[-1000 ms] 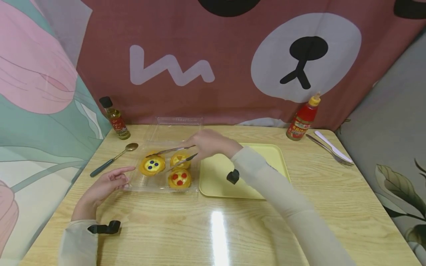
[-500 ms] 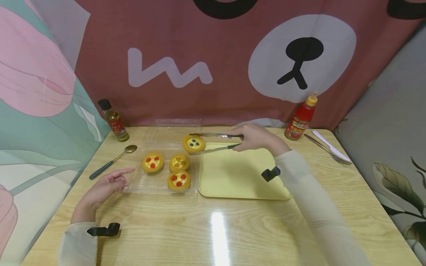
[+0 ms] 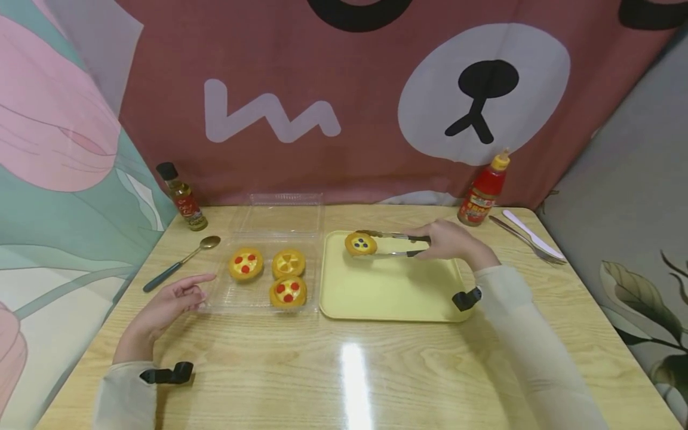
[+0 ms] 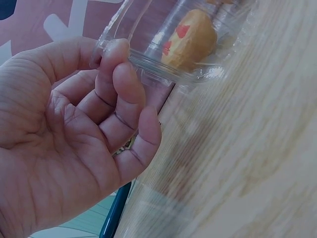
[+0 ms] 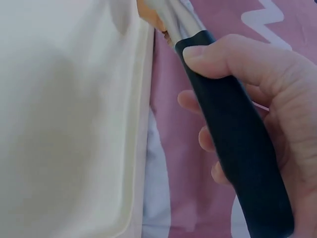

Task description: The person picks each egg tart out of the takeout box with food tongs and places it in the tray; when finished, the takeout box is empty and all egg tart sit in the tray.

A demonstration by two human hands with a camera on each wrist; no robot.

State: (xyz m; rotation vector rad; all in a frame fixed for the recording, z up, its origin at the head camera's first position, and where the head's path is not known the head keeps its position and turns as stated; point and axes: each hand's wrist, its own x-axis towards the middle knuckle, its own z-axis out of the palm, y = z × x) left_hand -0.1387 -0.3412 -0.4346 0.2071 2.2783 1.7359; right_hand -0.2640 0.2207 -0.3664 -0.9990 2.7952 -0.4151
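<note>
My right hand (image 3: 451,242) grips the dark handles of metal tongs (image 5: 233,134). Between the tongs' tips is an egg tart with blue dots (image 3: 361,243), over the back left part of the yellow tray (image 3: 387,298). At the left, my left hand (image 3: 172,301) pinches the rim of a clear plastic container (image 4: 163,72) between thumb and fingertip. Inside it are two tarts with red dots, one at the left (image 3: 246,264) and one at the front right (image 3: 288,292), plus a tart with yellow pieces (image 3: 288,264) behind the latter. The container's lid (image 3: 282,215) lies folded back.
A spoon (image 3: 183,263) and a small oil bottle (image 3: 185,200) are at the left. A red sauce bottle (image 3: 484,194) stands at the back right, beside a fork (image 3: 529,242) and a pale knife (image 3: 532,234). A printed cloth (image 3: 376,149) hangs behind the table.
The tongs in my right hand have lifted the blue-dotted tart from the container and carried it right, over the tray. A red-dotted tart shows where it was. My left hand stays at the container.
</note>
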